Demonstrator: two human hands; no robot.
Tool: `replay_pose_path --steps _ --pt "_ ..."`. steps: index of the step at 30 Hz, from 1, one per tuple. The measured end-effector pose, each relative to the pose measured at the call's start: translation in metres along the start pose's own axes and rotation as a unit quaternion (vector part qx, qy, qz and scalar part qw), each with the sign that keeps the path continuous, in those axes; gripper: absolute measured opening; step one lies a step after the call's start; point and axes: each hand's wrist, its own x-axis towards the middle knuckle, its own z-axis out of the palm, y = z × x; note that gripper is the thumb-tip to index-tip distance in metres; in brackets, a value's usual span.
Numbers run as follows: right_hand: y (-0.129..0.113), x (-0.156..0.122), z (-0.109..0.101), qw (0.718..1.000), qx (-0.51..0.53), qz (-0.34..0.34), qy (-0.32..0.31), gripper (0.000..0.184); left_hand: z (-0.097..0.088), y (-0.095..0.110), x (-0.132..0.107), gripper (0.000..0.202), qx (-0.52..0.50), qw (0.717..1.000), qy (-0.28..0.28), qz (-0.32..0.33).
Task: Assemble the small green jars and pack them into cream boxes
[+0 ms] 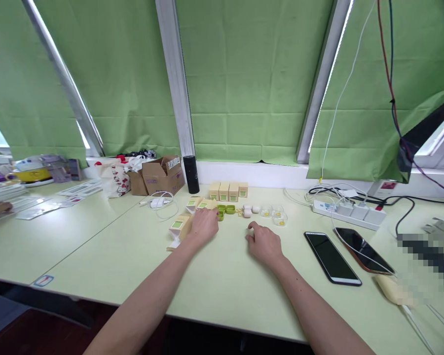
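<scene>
My left hand [206,224] reaches over the table with its fingers curled down; their tips are hidden, and I cannot make out what they hold. Just beyond its fingertips stand small green square containers [230,209]. Opened cardboard boxes with green labels, one of them a tan box [180,224], lie beside this hand on its left. My right hand [263,241] rests on the tabletop, fingers loosely bent and apart, holding nothing. Ahead of it are pale pink rounded pieces [247,211] and clear cups [280,218] with yellow bits inside.
A row of small tan boxes [224,191] stands at the back. Behind left are a black bottle [191,175] and an open carton [163,175]. On the right lie a phone [333,259], a second phone [362,249] and a power strip [348,214] with cables.
</scene>
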Motion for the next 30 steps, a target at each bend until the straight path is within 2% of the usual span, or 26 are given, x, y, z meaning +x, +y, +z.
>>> replay_pose_path --steps 4,12,21,24,28,30 --pt "-0.003 -0.001 -0.002 1.0 0.014 0.008 -0.005 0.028 0.006 0.002 0.0 0.027 0.034 0.999 -0.003 0.014" --pt "-0.003 -0.001 -0.001 0.998 0.045 0.007 0.039 0.018 0.017 -0.004 0.006 0.025 0.027 0.999 -0.014 0.018" --pt "-0.004 -0.001 -0.001 0.994 0.08 -0.01 0.073 0.008 0.015 0.0 0.003 0.018 0.002 1.0 -0.021 0.016" --pt "-0.003 -0.001 0.0 0.993 0.081 -0.026 0.078 0.011 0.013 0.004 -0.001 0.018 -0.007 1.0 -0.019 0.021" --pt "-0.003 -0.002 0.0 0.995 0.071 -0.027 0.065 0.036 0.012 0.012 -0.007 0.015 -0.031 0.999 -0.014 0.035" --pt "-0.005 -0.002 -0.001 0.996 0.068 -0.027 0.051 0.041 0.012 0.015 -0.009 0.014 -0.037 0.998 -0.01 0.049"
